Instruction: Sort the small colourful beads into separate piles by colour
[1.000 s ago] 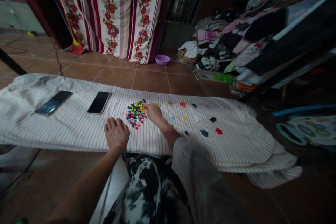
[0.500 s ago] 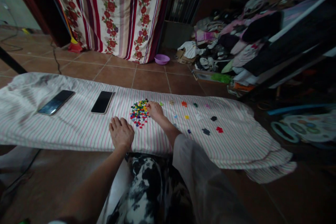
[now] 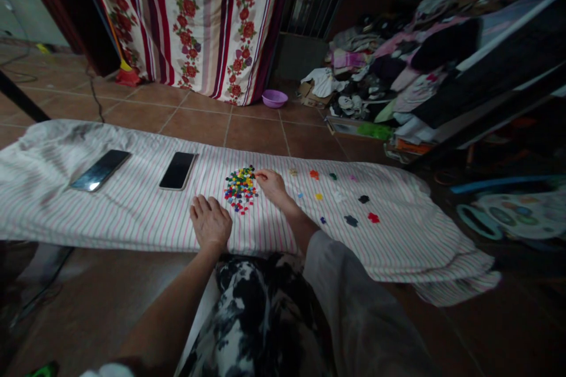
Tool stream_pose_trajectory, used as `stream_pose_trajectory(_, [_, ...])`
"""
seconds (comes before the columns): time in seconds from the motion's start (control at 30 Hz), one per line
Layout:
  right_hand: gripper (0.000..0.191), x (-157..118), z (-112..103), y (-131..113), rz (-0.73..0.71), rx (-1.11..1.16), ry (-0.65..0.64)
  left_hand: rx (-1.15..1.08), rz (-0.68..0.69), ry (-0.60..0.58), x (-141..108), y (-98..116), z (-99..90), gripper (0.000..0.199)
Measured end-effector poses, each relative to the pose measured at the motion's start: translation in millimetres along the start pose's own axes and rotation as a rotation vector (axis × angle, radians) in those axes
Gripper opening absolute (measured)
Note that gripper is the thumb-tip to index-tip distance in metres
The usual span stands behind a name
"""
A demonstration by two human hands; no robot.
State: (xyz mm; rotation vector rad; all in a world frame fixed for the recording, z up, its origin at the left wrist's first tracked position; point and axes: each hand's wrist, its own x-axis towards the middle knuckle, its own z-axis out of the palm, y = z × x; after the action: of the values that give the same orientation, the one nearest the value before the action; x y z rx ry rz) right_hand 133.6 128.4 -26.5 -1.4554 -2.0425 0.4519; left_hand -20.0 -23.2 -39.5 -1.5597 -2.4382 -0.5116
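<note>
A loose heap of small multicoloured pieces (image 3: 240,188) lies on the striped cloth (image 3: 145,218) in front of me. At the heap's right edge is my right hand (image 3: 272,184), its thumb and fingers pinched together; whatever is between the fingertips is too small to make out. My left hand (image 3: 211,221) rests flat on the cloth, fingers spread, just left of the heap's lower end. To the right, pieces lie sorted by colour in little groups, among them an orange group (image 3: 313,174), a black group (image 3: 363,199), a grey group (image 3: 351,221) and a red group (image 3: 374,218).
Two phones lie on the cloth at the left, a dark phone (image 3: 101,170) and a pale-edged phone (image 3: 177,171). Beyond the cloth are a purple basin (image 3: 275,99), a floral curtain (image 3: 207,17) and a heap of clothes (image 3: 380,65) on the tiled floor.
My right hand has drawn slightly right, to the edge of the heap, still pinched. My left hand stays flat on the cloth. The whole view has shifted a little.
</note>
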Motion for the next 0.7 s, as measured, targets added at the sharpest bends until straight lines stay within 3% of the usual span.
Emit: stream_pose_trajectory(0.7, [0.017, -14.8, -23.1, 16.9, 0.070, 0.121, -0.038, 0.053, 0.003, 0.030, -1.3, 2.5, 2.0, 0.039])
